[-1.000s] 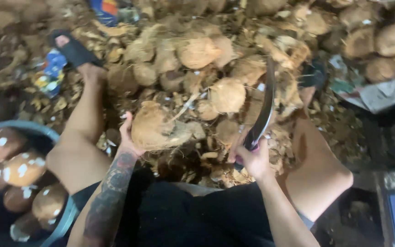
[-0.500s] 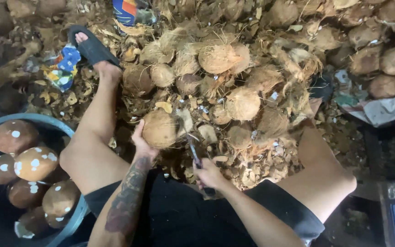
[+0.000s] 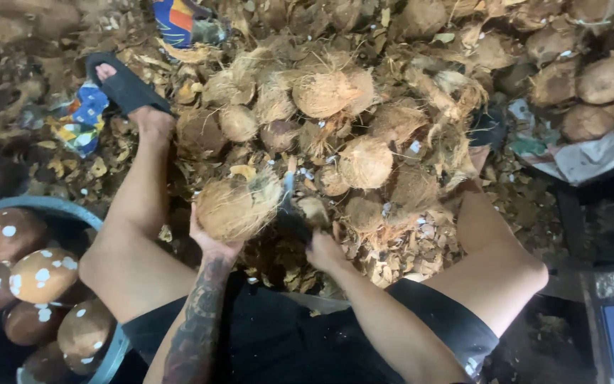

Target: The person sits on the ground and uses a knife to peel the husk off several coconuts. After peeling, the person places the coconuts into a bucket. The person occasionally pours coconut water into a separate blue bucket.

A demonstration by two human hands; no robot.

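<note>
My left hand (image 3: 211, 242) holds a brown fibrous coconut (image 3: 236, 208) from below, between my knees. My right hand (image 3: 323, 250) grips the handle of a dark curved knife (image 3: 289, 206); its blade lies against the right side of that coconut. A heap of husked coconuts (image 3: 335, 92) and loose husk fibre rises just beyond both hands. Both forearms reach in from the bottom edge, the left one tattooed.
A blue tub (image 3: 33, 206) at the lower left holds several peeled brown coconuts (image 3: 40, 274) with white spots. My left foot in a black sandal (image 3: 124, 84) rests on husk litter. More coconuts (image 3: 605, 78) lie at the upper right, over crumpled plastic (image 3: 591, 158).
The knife came down from a raised position at the right and now sits against the coconut. My left hand has turned and lowered the coconut nearer my lap.
</note>
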